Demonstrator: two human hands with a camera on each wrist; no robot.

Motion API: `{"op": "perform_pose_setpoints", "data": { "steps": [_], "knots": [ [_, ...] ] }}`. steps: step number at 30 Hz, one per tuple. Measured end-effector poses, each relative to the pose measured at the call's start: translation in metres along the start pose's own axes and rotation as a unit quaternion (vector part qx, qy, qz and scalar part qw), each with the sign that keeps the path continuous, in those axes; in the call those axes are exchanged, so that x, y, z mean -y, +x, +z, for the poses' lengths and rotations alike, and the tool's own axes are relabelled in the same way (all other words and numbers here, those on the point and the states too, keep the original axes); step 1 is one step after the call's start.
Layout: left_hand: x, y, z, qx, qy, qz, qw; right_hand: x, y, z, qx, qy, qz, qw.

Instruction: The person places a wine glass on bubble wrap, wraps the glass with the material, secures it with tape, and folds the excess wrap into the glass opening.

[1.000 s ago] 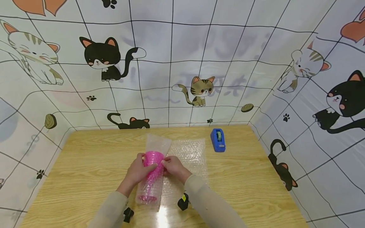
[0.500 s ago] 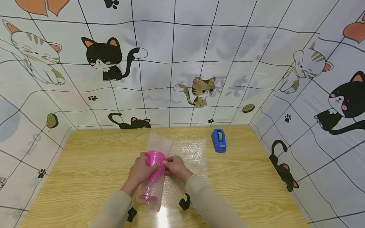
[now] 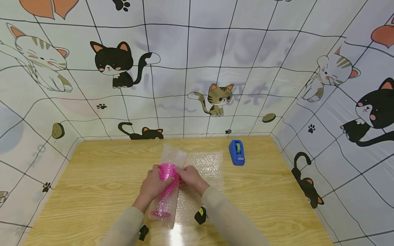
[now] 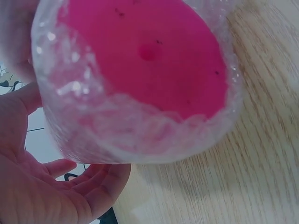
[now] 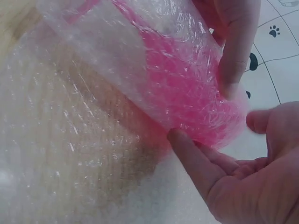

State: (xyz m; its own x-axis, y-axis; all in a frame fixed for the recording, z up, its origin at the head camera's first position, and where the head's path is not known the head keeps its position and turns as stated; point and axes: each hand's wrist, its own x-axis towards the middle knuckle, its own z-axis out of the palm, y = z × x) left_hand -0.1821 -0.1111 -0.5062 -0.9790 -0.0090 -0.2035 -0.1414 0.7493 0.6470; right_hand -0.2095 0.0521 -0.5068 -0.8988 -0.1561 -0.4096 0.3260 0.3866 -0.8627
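A pink object (image 3: 167,173), broad at its far end and narrow in the middle, lies rolled in clear bubble wrap (image 3: 206,167). Its broad flat round end (image 4: 154,56) shows in the left wrist view. My left hand (image 3: 153,186) grips the roll from the left, thumb across its top. At the roll's upper right, my right hand (image 3: 191,177) holds the wrap. In the right wrist view one right fingertip (image 5: 176,135) touches the wrap's fold, and the thumb is near the pink end. Some right fingers are hidden behind the roll.
A blue tape dispenser (image 3: 236,152) stands at the back right of the wooden table (image 3: 271,194). The unrolled wrap lies flat to the right of the roll. Cloth walls (image 3: 172,78) printed with cats rise at the back and sides.
My right hand has shifted slightly at the roll's upper right edge, its fingertips now over the pink end. My left hand keeps its hold. The whole view has drifted slightly.
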Motion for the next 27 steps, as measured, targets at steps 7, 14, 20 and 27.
{"op": "perform_pose_setpoints", "data": {
  "steps": [7,14,20,27],
  "knots": [
    [0.0013,0.0004,0.0042,-0.009,0.006,-0.001,0.9999,0.0045,0.0009,-0.0029,0.01,-0.048,-0.003,0.9988],
    [0.0013,-0.0004,0.005,-0.017,-0.003,0.001,0.9998,0.006,0.0024,-0.0014,0.003,-0.067,0.007,0.9977],
    [0.0015,-0.003,0.0052,-0.012,-0.021,0.003,0.9997,0.0051,0.0037,-0.0008,0.003,-0.079,0.01,0.9968],
    [0.0058,-0.0029,0.0001,0.007,-0.064,0.023,0.9977,0.0029,0.0058,-0.0016,0.003,-0.089,0.007,0.996]
  ]
}}
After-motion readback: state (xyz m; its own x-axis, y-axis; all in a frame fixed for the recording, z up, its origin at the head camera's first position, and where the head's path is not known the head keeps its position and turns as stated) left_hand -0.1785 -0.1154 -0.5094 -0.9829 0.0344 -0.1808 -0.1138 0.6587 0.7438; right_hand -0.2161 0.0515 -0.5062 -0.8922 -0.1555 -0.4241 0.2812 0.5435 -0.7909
